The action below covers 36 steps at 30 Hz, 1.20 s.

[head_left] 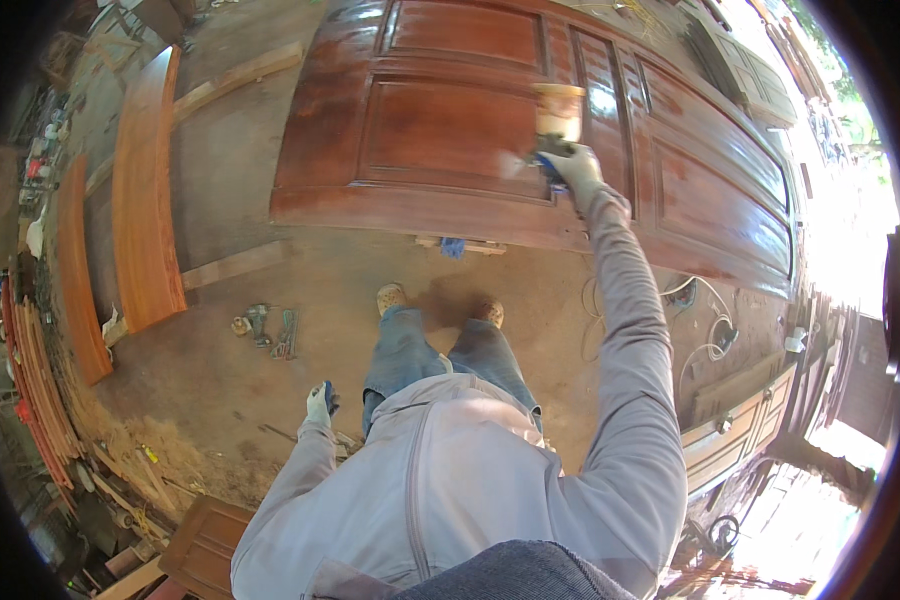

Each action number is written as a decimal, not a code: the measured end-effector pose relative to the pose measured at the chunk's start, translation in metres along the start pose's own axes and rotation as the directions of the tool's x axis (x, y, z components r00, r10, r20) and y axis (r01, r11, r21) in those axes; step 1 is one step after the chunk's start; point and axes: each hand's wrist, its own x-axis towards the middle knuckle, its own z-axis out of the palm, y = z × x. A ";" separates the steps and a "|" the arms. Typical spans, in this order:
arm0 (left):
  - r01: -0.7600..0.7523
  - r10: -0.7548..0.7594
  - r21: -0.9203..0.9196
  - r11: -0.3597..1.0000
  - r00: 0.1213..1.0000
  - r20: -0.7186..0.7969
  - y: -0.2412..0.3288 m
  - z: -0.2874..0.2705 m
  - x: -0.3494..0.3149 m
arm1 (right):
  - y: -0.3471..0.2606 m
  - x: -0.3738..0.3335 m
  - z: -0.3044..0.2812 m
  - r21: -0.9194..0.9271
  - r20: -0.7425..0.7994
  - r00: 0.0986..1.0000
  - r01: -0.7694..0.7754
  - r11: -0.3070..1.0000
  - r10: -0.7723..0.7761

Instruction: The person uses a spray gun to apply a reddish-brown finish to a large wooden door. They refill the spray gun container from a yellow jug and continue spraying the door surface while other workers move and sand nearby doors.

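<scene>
My right hand (576,168), in a white work glove, is stretched out over a large dark reddish-brown panelled wooden door (450,130). Its fingers are wrapped round a spray gun (550,160) with a cream and tan paint cup (558,110) on top. A pale haze shows just left of the gun, above the door's lower panel. The door looks wet and glossy in places. Low at my left side hangs my left hand (320,403), in a white glove with a dark palm. Its fingers look loosely apart, with nothing visible in them.
Two long orange-brown boards (148,190) rest on wooden battens (235,265) at the left. A cordless drill (259,322) lies on the dirt floor. Pale hose or cable (718,320) curls at the right, near a light wooden door (740,430). Stacked timber (40,380) lines the far left.
</scene>
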 end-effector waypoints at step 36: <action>-0.059 0.057 -0.010 0.998 0.993 -0.104 -0.008 -0.199 0.027 | -0.157 -0.144 0.355 0.369 0.477 0.878 -0.151 0.917 -0.047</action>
